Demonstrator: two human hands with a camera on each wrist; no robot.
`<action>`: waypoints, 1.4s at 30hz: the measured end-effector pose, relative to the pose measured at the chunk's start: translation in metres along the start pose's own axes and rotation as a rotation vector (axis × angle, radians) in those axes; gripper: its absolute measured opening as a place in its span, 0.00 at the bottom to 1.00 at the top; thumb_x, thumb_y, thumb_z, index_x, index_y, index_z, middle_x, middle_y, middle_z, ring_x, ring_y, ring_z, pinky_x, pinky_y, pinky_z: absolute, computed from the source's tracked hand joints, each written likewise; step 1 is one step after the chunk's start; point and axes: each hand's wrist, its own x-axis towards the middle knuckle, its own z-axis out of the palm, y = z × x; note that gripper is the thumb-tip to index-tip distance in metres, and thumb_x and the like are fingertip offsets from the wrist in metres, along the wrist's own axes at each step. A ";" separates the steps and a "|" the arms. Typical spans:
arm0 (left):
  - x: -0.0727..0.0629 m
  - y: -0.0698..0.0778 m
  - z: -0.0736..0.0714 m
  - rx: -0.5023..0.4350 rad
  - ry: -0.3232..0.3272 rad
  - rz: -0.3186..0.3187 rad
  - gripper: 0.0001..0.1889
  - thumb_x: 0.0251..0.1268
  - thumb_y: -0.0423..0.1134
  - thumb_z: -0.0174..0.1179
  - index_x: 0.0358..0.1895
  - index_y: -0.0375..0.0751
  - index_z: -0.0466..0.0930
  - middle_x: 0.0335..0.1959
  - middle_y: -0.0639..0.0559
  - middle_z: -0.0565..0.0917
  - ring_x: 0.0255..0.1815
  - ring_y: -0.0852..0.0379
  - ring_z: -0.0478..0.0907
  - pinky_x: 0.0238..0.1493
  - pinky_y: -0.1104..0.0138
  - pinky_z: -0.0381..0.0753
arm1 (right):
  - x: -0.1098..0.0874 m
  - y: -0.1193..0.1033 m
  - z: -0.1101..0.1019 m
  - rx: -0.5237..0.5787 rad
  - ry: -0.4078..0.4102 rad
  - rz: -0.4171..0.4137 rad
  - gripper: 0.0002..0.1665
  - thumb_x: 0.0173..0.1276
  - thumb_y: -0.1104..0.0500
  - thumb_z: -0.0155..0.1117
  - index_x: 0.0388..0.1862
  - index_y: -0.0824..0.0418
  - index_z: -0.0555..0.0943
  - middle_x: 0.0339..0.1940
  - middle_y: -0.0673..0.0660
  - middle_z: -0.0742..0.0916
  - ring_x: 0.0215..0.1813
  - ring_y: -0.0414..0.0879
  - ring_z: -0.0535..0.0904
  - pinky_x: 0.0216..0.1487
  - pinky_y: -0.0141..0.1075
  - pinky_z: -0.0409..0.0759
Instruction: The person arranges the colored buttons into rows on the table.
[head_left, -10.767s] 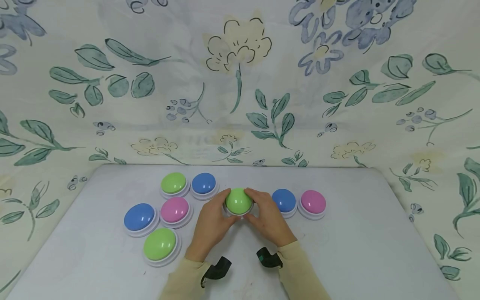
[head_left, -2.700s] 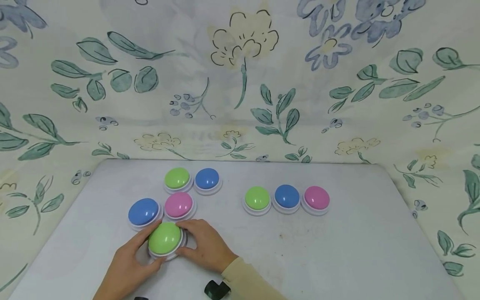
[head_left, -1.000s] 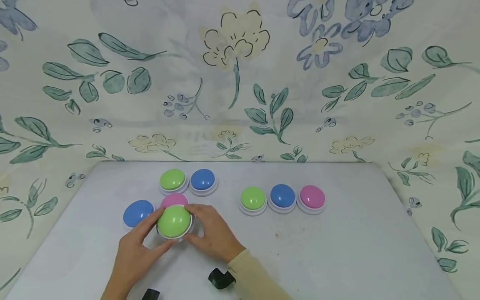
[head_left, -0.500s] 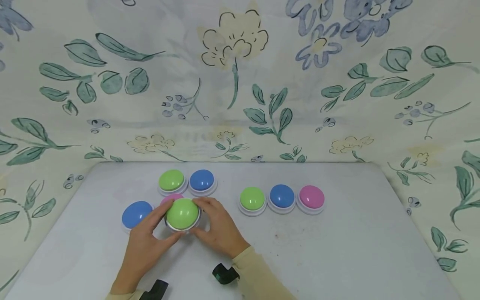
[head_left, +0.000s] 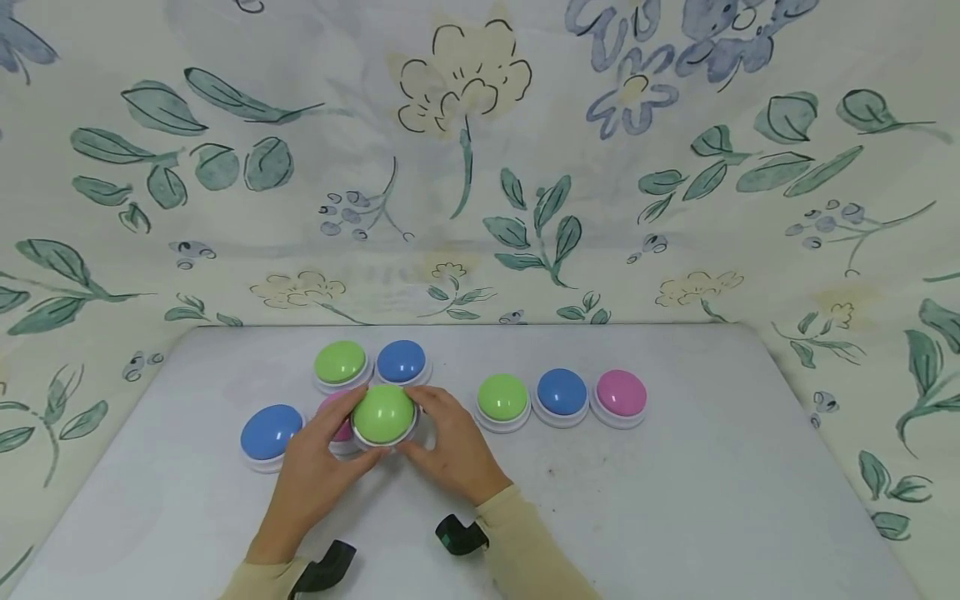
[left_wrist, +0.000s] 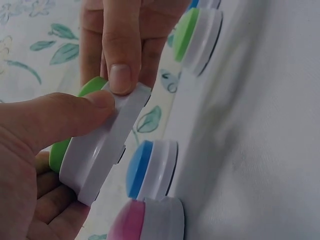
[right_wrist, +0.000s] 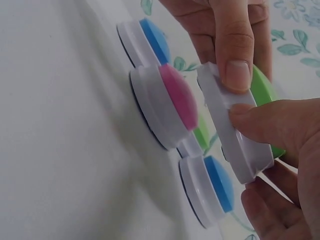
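A floral cloth [head_left: 480,167] backs the white table [head_left: 712,500]; its far edge perhaps touches the cloth.

Green dome on white base for the held button [head_left: 383,413]. Pink button [head_left: 339,427] half hidden behind it; blue button [head_left: 271,432] at near left. Far pair: green [head_left: 339,362], blue [head_left: 401,361]. Right row: green [head_left: 502,397], blue [head_left: 562,392], pink [head_left: 621,393]. White table [head_left: 675,500]. Cream backdrop cloth [head_left: 480,167], patterned with green leaves and blue flowers. Pale yellow sleeves [head_left: 525,550].
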 end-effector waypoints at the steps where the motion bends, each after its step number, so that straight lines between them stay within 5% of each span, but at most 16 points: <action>1: 0.001 0.001 0.001 0.003 -0.007 -0.007 0.44 0.40 0.31 0.82 0.67 0.31 0.73 0.64 0.38 0.79 0.63 0.39 0.77 0.68 0.66 0.72 | 0.000 0.001 -0.001 0.004 -0.002 0.006 0.40 0.61 0.56 0.77 0.71 0.62 0.72 0.68 0.56 0.79 0.70 0.46 0.73 0.71 0.34 0.70; 4: 0.004 0.003 0.004 -0.003 -0.026 -0.025 0.44 0.41 0.31 0.81 0.67 0.30 0.72 0.64 0.37 0.78 0.64 0.38 0.76 0.62 0.45 0.75 | 0.000 0.005 -0.002 0.006 -0.010 0.014 0.41 0.62 0.57 0.77 0.72 0.62 0.72 0.68 0.56 0.78 0.70 0.46 0.73 0.71 0.34 0.69; 6: 0.005 0.004 0.007 -0.013 -0.038 -0.037 0.43 0.42 0.31 0.81 0.67 0.30 0.72 0.64 0.36 0.78 0.64 0.38 0.75 0.62 0.43 0.75 | 0.000 0.007 -0.004 0.007 -0.012 0.012 0.40 0.62 0.57 0.76 0.72 0.62 0.72 0.68 0.56 0.79 0.70 0.46 0.73 0.71 0.34 0.69; 19: 0.016 0.013 0.025 -0.081 -0.084 -0.114 0.42 0.46 0.30 0.79 0.68 0.29 0.70 0.66 0.34 0.76 0.66 0.36 0.73 0.66 0.45 0.74 | 0.000 0.018 -0.012 0.067 -0.043 0.102 0.40 0.64 0.62 0.74 0.73 0.64 0.68 0.68 0.58 0.78 0.65 0.47 0.74 0.62 0.29 0.78; 42: 0.025 0.016 0.054 -0.100 -0.122 -0.194 0.43 0.48 0.35 0.79 0.70 0.30 0.68 0.69 0.35 0.73 0.70 0.38 0.70 0.70 0.46 0.69 | 0.000 0.024 -0.018 -0.034 -0.044 0.179 0.39 0.66 0.64 0.71 0.73 0.68 0.67 0.70 0.63 0.76 0.73 0.55 0.69 0.75 0.44 0.66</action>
